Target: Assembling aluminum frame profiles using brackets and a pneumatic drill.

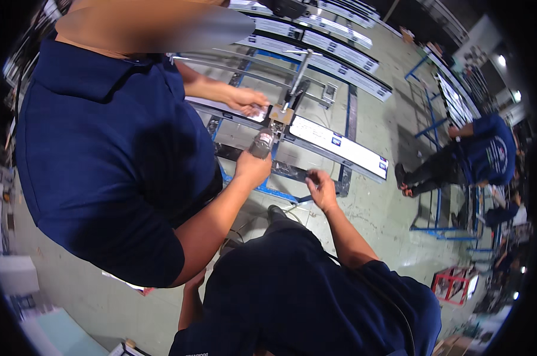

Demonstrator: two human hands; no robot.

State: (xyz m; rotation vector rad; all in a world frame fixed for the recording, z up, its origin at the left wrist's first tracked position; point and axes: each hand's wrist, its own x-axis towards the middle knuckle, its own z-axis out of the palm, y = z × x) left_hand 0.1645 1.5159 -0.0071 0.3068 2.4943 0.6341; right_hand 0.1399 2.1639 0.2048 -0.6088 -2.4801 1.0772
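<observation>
Frame (278,193) lies just ahead of your right hand (322,190), which is half curled, perhaps pinching a cable; I can't tell. Keep it clear of the co-worker's tool (262,142), up and left. Your left hand (194,280) hangs low, and its grip is unclear too.

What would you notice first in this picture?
A co-worker in a dark blue shirt fills the left side, with one hand gripping a grey cylindrical tool against a long metal frame at centre. The person's own right hand is just below that frame. Another person crouches at far right.
</observation>
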